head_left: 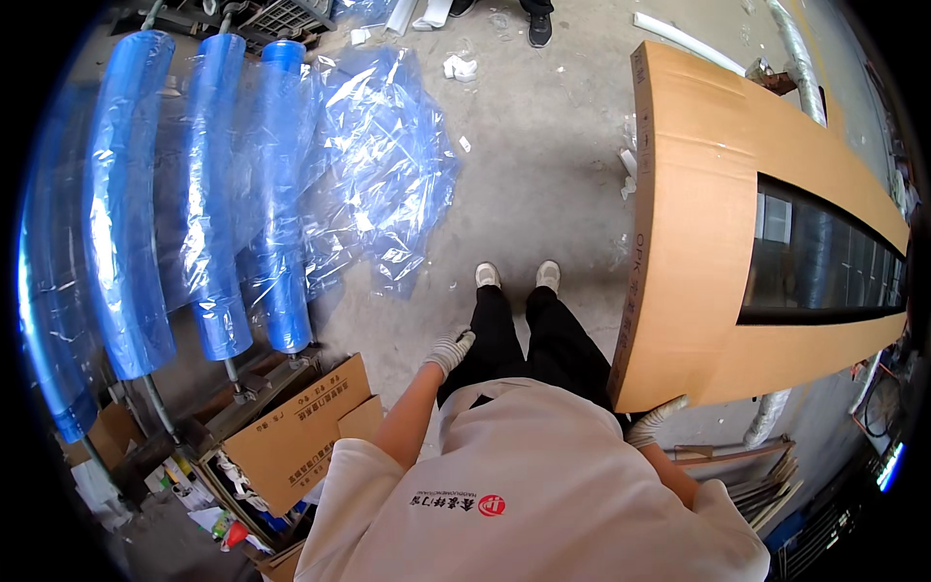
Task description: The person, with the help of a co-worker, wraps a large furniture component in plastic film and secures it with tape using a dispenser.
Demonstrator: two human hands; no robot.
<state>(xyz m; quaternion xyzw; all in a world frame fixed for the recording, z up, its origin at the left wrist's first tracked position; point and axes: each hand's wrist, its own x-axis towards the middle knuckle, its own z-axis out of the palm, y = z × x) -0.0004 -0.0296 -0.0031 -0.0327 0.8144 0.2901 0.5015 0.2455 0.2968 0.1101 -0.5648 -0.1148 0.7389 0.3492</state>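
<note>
Here, right hand: gloved in striped knit, the right hand (659, 421) is at the near edge of the cardboard-wrapped panel (693, 242), fingers over that edge; the thumb is hidden, so I cannot tell how firmly the grip is closed.
Left hand: the left hand (450, 352), gloved alike, hangs beside the left thigh; I cannot tell whether its grip is open or closed.
Panel: large and brown, on the person's right, with a dark glossy pane (819, 257) showing through a cut-out; a narrow printed side faces the person's legs.
Legs: dark trousers (497, 335) and pale shoes (547, 275), both on the grey floor (543, 165).
Film rolls: blue rolls (126, 204) on metal rods, ranged along the left.
Loose film: a crumpled, shiny blue sheet (388, 165) beside the rolls.
Lower left: a printed cardboard piece (291, 436), tilted, near the roll ends.
Far end: another person's dark shoe (540, 29); a white strip (684, 41) lies beyond the panel, near a silvery wrapped length (800, 58).
</note>
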